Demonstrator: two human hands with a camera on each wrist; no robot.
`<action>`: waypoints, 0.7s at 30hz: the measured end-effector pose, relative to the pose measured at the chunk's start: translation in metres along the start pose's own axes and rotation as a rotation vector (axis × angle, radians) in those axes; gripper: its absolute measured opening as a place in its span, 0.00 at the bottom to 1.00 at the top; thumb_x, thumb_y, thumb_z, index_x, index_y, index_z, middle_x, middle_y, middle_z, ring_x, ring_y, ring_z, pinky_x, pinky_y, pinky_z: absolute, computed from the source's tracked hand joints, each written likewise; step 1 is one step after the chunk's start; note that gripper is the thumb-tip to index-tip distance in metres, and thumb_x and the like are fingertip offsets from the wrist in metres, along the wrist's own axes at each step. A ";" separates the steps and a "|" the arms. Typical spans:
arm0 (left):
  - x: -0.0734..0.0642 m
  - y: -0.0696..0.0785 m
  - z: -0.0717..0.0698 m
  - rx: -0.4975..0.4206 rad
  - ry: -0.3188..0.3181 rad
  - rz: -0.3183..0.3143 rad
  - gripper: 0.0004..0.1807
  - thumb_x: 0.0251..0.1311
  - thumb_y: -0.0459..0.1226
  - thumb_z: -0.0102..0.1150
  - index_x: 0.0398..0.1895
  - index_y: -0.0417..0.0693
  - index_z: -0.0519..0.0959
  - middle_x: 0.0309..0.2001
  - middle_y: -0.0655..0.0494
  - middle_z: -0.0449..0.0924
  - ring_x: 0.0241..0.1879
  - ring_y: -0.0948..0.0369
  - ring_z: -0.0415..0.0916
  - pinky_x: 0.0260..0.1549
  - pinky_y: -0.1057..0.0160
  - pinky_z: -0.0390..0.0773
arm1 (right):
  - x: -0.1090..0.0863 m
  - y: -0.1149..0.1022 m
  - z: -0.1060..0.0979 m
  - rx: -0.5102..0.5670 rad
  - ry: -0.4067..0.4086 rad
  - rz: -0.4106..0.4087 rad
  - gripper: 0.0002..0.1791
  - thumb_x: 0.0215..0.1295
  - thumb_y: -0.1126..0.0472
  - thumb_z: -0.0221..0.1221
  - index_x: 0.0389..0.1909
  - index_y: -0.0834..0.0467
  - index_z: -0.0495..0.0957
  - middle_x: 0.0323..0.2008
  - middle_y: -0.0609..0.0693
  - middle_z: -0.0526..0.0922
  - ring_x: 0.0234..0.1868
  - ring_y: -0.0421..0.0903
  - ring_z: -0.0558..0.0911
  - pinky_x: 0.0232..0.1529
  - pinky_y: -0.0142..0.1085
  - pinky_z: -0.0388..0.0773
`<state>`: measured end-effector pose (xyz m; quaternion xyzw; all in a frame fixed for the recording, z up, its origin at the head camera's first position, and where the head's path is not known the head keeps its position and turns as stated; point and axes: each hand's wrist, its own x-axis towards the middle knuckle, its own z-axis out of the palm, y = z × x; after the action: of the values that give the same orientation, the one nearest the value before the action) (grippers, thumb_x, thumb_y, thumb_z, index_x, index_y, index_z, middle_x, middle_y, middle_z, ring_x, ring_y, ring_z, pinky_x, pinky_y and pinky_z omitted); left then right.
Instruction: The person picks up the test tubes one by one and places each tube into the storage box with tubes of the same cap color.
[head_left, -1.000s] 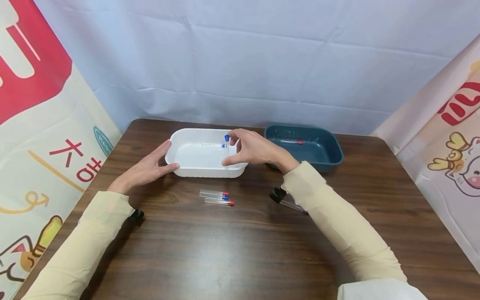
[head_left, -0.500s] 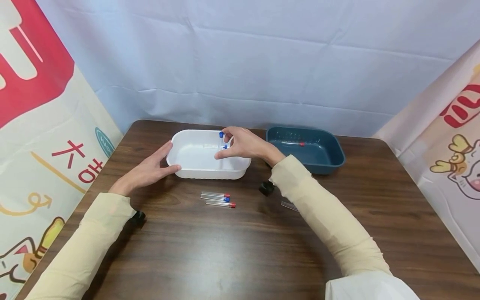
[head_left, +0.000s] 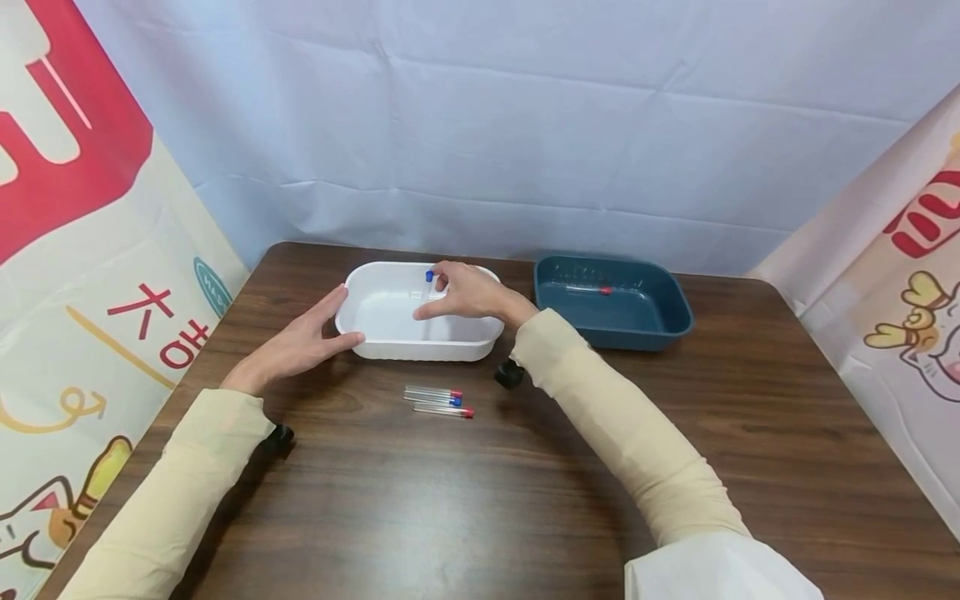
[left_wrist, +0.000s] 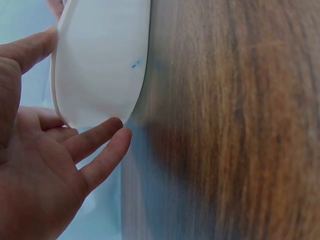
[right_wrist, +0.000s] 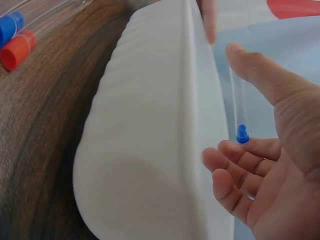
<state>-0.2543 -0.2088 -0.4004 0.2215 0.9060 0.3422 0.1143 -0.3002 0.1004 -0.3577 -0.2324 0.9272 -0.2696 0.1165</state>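
My right hand is over the white basin, with a blue-capped test tube between thumb and fingers. The tube stands nearly upright, its blue cap on top by the index finger. Another clear tube lies in the basin, mostly hidden behind that hand. At the basin's left end, my left hand touches the rim with its thumb and fingers spread and fairly straight. On the table in front lie three capped test tubes, two red-capped and one blue-capped.
A dark teal basin stands to the right, with a red-capped tube inside. Black wrist cameras, such as the right one, hang under both wrists. A pale cloth hangs behind the brown wooden table.
My right hand has moved left over the white basin with the blue-capped test tube. Its sleeve now covers the clear tube seen earlier on the table to the right. The left hand stays in place.
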 end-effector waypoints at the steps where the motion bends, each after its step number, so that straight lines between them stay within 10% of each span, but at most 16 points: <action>1: 0.000 0.000 0.000 0.000 0.000 0.000 0.53 0.72 0.56 0.59 0.84 0.43 0.39 0.84 0.46 0.34 0.81 0.45 0.39 0.75 0.38 0.49 | 0.002 0.001 0.002 0.001 -0.005 -0.006 0.49 0.58 0.37 0.71 0.72 0.62 0.67 0.51 0.54 0.79 0.47 0.48 0.76 0.43 0.38 0.79; 9: 0.000 -0.001 0.001 0.006 0.010 0.006 0.53 0.72 0.56 0.59 0.84 0.43 0.40 0.84 0.46 0.35 0.81 0.46 0.39 0.75 0.39 0.49 | 0.018 0.005 0.017 0.003 -0.004 -0.041 0.41 0.58 0.38 0.73 0.62 0.61 0.74 0.46 0.54 0.79 0.43 0.49 0.76 0.41 0.37 0.75; 21: 0.003 0.001 0.003 0.003 0.014 0.025 0.52 0.72 0.55 0.60 0.84 0.42 0.42 0.84 0.46 0.36 0.81 0.47 0.40 0.75 0.41 0.50 | 0.025 0.000 0.028 -0.070 -0.044 -0.014 0.51 0.59 0.35 0.71 0.73 0.62 0.66 0.52 0.54 0.80 0.48 0.48 0.78 0.50 0.38 0.77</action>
<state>-0.2557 -0.2046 -0.4021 0.2307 0.9043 0.3439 0.1032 -0.3117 0.0754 -0.3829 -0.2485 0.9317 -0.2328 0.1268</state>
